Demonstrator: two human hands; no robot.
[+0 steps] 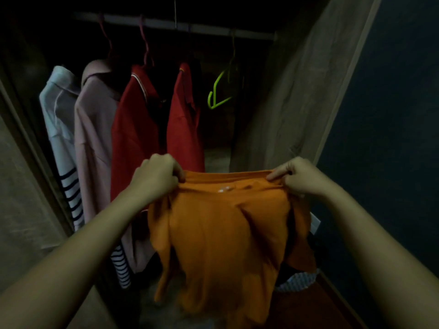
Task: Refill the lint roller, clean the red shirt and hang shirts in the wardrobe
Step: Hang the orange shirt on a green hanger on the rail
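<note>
The orange fabric shirt (225, 233) hangs in front of the open wardrobe, held up in the air by its top edge, with its body draping down between the person's forearms. The left hand (158, 176) grips one end of that edge and the right hand (301, 176) the other. The fingers (278, 174) of each hand are curled and pinch the cloth, so the edge is stretched flat between them. This is probably to open the shirt out so a hanger can go in.

Behind it, on the dark wardrobe rail (166, 24), four garments are already hanging: a white shirt with navy stripes (59, 115), a pale pink collared shirt (92, 138), a dark red polo with white trim (135, 129) and a second red shirt (184, 119). To their right, an empty lime-green plastic hanger (217, 98) hangs on the rail well apart from both hands, and it seems the likely place for this shirt. The beige cloth wall of the wardrobe (297, 91) rises just right of the hanger.
</note>
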